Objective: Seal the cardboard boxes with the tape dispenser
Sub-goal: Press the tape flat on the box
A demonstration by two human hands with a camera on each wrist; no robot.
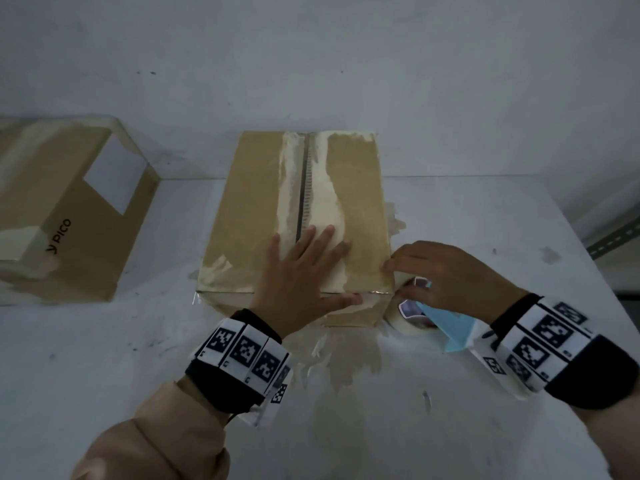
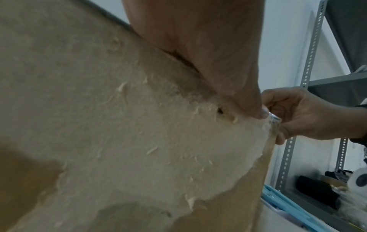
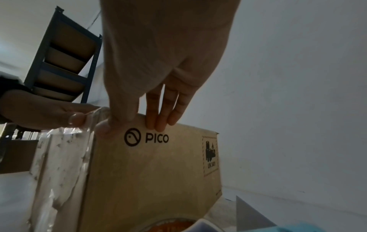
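Left hand (image 1: 304, 268) lay flat, fingers spread, on the brown cardboard box (image 1: 256, 209) mid white worktop (image 1: 450, 427). Right hand (image 1: 446, 271) pinched clear tape at its near right corner; blue tape dispenser (image 1: 450, 327) lay beneath. Left wrist view: thumb pressed torn cardboard. Right wrist view: fingers (image 3: 158, 116) touched the box's printed side.

The box (image 1: 259, 209) is showing brown, with pale torn streaks along its seam and black PICO print on its side; the second box (image 1: 69, 209) is showing the same brown with a white label (image 1: 116, 174). The dispenser (image 1: 450, 327) is showing light blue, the surface (image 1: 485, 427) white, and the wristbands (image 1: 242, 351) are wearing black-and-white square codes
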